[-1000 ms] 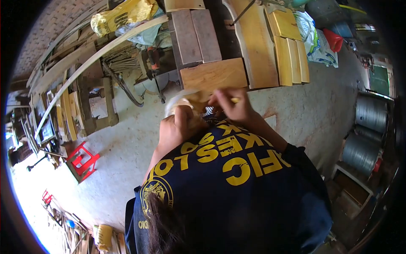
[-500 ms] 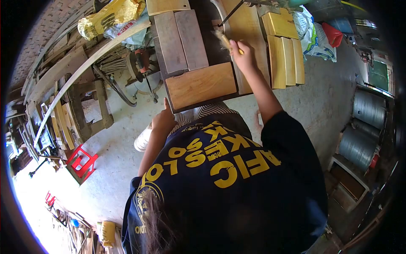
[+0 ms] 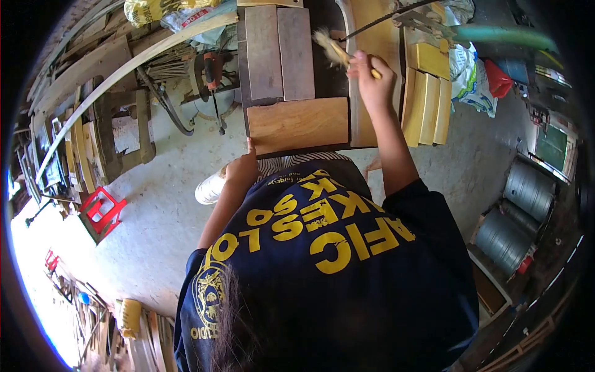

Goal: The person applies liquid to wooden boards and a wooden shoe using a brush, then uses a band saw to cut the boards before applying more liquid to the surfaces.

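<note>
My right hand (image 3: 375, 80) grips the handle of a small brush (image 3: 334, 49), its bristles pointing up and left over the dark tabletop (image 3: 323, 73). My left hand (image 3: 242, 166) is at the near left corner of an orange-brown wooden board (image 3: 299, 126), one finger stretched against its edge. A white container (image 3: 211, 189), partly hidden, sits by that wrist. Two greyish boards (image 3: 263, 53) lie side by side beyond the orange-brown one. A long curved-edge plank (image 3: 370, 37) lies beneath my right hand.
Yellowish wood pieces (image 3: 427, 108) are stacked on the right. An orange power tool (image 3: 212, 68) and a round blade (image 3: 214, 105) are left of the table. A dark toothed strip (image 3: 387, 18) crosses the plank's far end. Metal drums (image 3: 505, 242) and a red stool (image 3: 102, 214) stand farther off.
My hands parted from the container, the right one reaching out over the table with the brush, the left one settling at the board's corner. The view has also shifted.
</note>
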`<state>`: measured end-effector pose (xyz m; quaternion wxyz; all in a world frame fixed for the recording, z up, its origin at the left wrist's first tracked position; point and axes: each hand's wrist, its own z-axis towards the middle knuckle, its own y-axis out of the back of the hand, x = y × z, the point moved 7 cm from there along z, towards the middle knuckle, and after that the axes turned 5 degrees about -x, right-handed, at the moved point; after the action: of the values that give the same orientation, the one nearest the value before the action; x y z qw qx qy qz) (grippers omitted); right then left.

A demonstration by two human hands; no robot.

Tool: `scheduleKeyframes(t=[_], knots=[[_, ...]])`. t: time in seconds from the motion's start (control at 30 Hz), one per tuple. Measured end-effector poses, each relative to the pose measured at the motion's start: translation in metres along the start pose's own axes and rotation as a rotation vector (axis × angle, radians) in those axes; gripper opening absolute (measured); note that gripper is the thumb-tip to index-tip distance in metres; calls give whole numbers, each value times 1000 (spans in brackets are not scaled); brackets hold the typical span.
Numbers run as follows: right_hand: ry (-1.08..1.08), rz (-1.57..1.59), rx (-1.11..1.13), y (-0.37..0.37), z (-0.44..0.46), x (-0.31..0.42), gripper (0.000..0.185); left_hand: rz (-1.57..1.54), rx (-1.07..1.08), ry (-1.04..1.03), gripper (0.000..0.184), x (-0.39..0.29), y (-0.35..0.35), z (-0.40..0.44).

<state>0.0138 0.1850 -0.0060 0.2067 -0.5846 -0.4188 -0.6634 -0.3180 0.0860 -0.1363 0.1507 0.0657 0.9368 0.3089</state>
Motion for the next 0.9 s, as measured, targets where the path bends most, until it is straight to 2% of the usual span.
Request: scheduleKeyframes(t=[0.07,0.1,0.13,0.2,0.23,0.27,0.37,0.47,0.53,0.6,0.63,0.67,0.73,0.8,0.83,0.9], knots=[[538,-80,46,-26,-1,24,23,-12,7,-21,98,-3,4,-2],[644,-185,114,-43,-2,28,14,-16,15,-46,96,-5,5,-3],[688,-189,140,-58,0,29,19,-23,13,-40,96,-5,7,-3],[530,-239,270,-79,4,21,27,-37,22,-62,95,-9,8,-3],[576,-312,275,-84,1,26,37,-43,20,-56,95,-10,7,-2],[580,-308,284,-84,-1,30,37,-62,21,-37,94,-10,6,0],[77,-365,614,-87,-14,42,44,-93,6,-4,94,-10,3,0],[19,-335,610,-87,6,49,45,-119,-19,7,95,-8,-3,5],[166,-258,513,-95,33,57,41,-146,-23,27,95,-7,-5,5],[761,-232,419,-116,55,68,35,-141,-24,31,96,-7,-4,4],[899,-261,378,-125,54,71,30,-150,-24,36,96,-6,-6,2],[902,-260,387,-128,45,63,30,-133,-73,-1,93,-7,-4,0],[711,-449,454,-128,17,45,32,-123,-132,-32,89,-7,0,0],[652,-457,656,-118,-33,46,36,-92,-139,-37,80,-4,-6,-1],[655,-452,665,-114,-44,54,36,-98,-140,-28,80,-3,-10,-1],[-148,-305,836,-111,-47,25,41,-72,-165,-39,72,-4,-14,2]])
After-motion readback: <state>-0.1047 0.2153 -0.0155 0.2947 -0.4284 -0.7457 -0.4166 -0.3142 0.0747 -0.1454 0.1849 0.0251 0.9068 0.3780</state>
